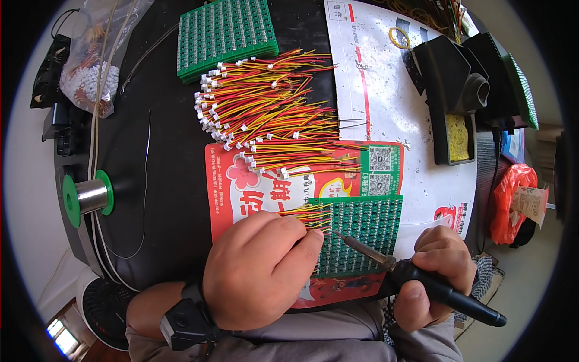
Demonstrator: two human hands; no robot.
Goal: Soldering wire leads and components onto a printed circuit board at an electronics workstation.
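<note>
A green circuit board panel (pixel 365 241) with rows of small pads lies on a red printed sheet (pixel 226 193) at the table's near edge. My right hand (pixel 443 265) is closed round a black-handled soldering iron (pixel 431 283); its tip points left, at or just above the board's left part. My left hand (pixel 262 265) rests over the board's left edge, fingers pinched at a red and yellow wire (pixel 313 231) whose end meets the board near the tip. Several such wires (pixel 307 211) lie along the board's left edge. What is under the left palm is hidden.
Beyond the board lies a large pile of red and yellow wires with white connectors (pixel 271 102). Further back are stacked green boards (pixel 226 36). A solder spool (pixel 90 198) stands left, its strand curving over the table. A soldering iron stand (pixel 452 78) with yellow sponge (pixel 458 139) is at right.
</note>
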